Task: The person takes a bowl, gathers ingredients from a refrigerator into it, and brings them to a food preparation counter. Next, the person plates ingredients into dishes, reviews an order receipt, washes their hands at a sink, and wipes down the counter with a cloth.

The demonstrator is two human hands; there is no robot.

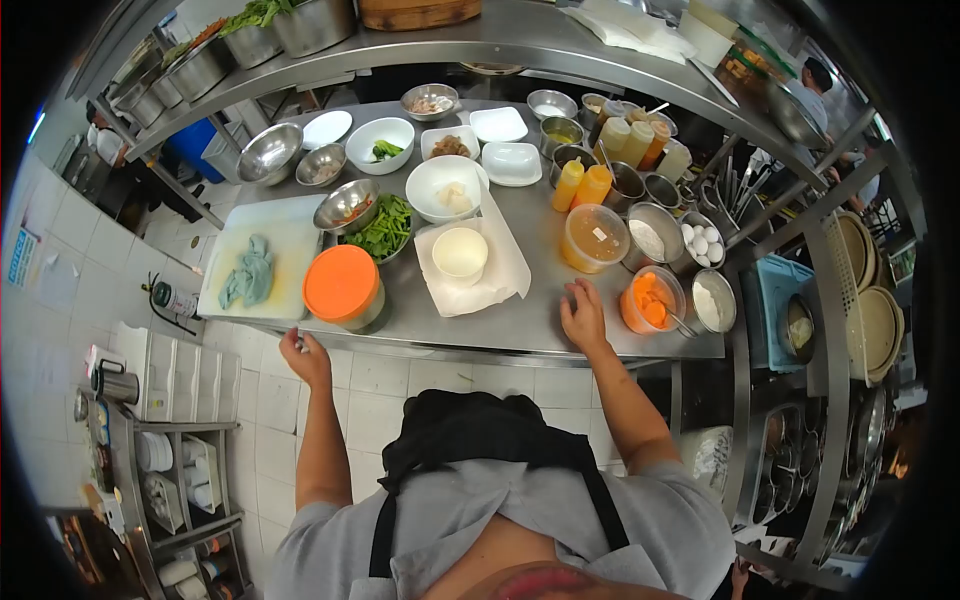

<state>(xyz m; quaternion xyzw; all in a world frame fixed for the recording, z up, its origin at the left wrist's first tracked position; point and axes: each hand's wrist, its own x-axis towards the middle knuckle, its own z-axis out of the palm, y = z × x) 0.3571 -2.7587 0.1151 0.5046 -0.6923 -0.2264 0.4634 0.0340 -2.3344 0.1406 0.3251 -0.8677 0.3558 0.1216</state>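
Neighbouring two clear tubs (596, 240) (652, 300), right hand (583, 318); one orange-lidded tub (343, 285), left hand (306, 358)

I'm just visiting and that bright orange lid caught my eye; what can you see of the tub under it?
The tub is round and see-through, apparently plastic, with a wide, opaque orange lid covering its top. It stands upright on the steel table near the front edge, beside the white cutting board and in front of the bowl of green vegetables. The person's left hand is close by, not holding it. What's inside is unclear.
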